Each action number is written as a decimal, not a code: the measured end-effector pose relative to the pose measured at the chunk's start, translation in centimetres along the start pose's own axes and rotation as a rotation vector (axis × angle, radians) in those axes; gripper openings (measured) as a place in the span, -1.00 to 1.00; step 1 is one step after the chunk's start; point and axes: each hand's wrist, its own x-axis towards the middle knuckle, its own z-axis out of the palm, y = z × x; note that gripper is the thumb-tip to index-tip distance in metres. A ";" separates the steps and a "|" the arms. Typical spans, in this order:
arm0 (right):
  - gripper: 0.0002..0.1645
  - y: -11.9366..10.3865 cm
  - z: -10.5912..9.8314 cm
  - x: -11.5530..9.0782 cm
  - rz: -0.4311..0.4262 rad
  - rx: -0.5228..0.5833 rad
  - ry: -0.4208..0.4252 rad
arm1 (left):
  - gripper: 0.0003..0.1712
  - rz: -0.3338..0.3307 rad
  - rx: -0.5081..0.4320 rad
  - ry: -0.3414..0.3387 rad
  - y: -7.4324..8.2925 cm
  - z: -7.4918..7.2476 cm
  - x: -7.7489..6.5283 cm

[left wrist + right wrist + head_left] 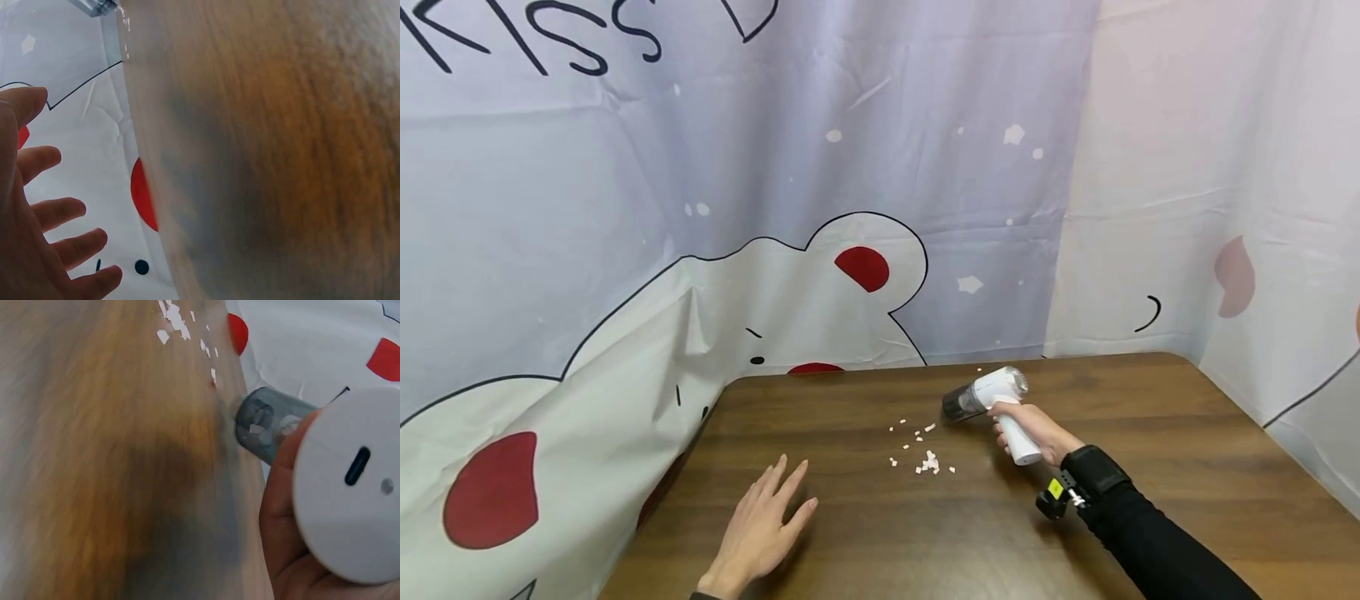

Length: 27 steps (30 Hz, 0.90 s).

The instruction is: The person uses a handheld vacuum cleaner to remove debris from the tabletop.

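My right hand (1032, 427) grips the handle of a white handheld vacuum cleaner (1000, 385). Its dark, see-through nozzle end points left and down, close over the table. In the right wrist view, the round white base of the vacuum's handle (350, 487) fills the right side, and pale bits show inside the clear dust cup (270, 422). Small white paper scraps (931, 462) lie scattered on the table left of the nozzle, with a denser cluster nearer me. To the left of the scraps, my left hand (762, 523) hovers over the table, fingers spread, holding nothing.
The brown wooden table (850, 533) ends at a far edge against a hanging printed curtain (985, 208). More curtain folds run along the left and right sides. A black strap with a small camera (1054, 498) hangs from the right wrist, low over the tabletop.
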 end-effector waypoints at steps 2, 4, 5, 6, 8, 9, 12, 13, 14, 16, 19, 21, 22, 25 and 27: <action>-0.87 -0.1 -1.5 -1.0 -0.003 0.057 0.009 | -0.31 0.008 -0.002 0.002 0.0 0.0 0.3; -0.88 -0.3 -3.2 -1.9 -0.001 0.124 0.019 | -0.31 0.013 0.001 0.001 0.0 -0.1 0.7; -0.89 -0.4 -4.0 -2.3 0.001 0.151 0.026 | -0.31 0.017 0.000 0.002 0.0 -0.1 0.8; -0.89 -0.5 -4.7 -2.6 0.006 0.177 0.031 | -0.31 0.021 -0.001 0.002 0.0 -0.1 1.0; -0.88 -0.7 -5.8 -3.1 0.011 0.221 0.044 | -0.31 0.023 -0.009 -0.004 0.1 -0.1 1.1; -0.88 -0.7 -6.2 -3.3 0.008 0.234 0.054 | -0.31 0.026 -0.011 -0.009 0.1 0.0 1.1; -0.87 -0.6 -6.8 -3.5 0.002 0.251 0.096 | -0.30 0.035 -0.025 -0.021 0.4 0.6 1.2; -0.87 -0.6 -6.6 -2.9 -0.003 0.252 0.100 | -0.30 0.030 -0.020 -0.020 0.2 0.5 1.1; -0.88 -0.5 -6.4 -2.3 -0.009 0.248 0.107 | -0.30 0.028 -0.015 -0.014 0.1 0.5 1.0; -0.87 -0.5 -6.0 -1.2 -0.013 0.235 0.118 | -0.30 0.024 -0.006 -0.001 -0.2 0.4 0.9; -0.84 -0.5 -5.4 0.5 -0.019 0.217 0.139 | -0.31 0.016 0.003 0.022 -0.5 0.3 0.6; -0.82 -0.6 -5.2 1.4 -0.023 0.229 0.168 | -0.31 0.010 0.006 0.027 -0.7 0.4 0.5; -0.81 -0.6 -5.1 1.8 -0.024 0.245 0.179 | -0.31 0.006 0.005 0.027 -0.8 0.4 0.4; -0.77 -0.7 -5.0 3.0 -0.011 0.318 0.191 | -0.31 -0.008 0.000 0.021 -1.0 0.4 0.1; -0.76 -0.7 -5.0 3.8 -0.003 0.354 0.188 | -0.31 -0.020 -0.003 0.019 -1.1 0.3 0.0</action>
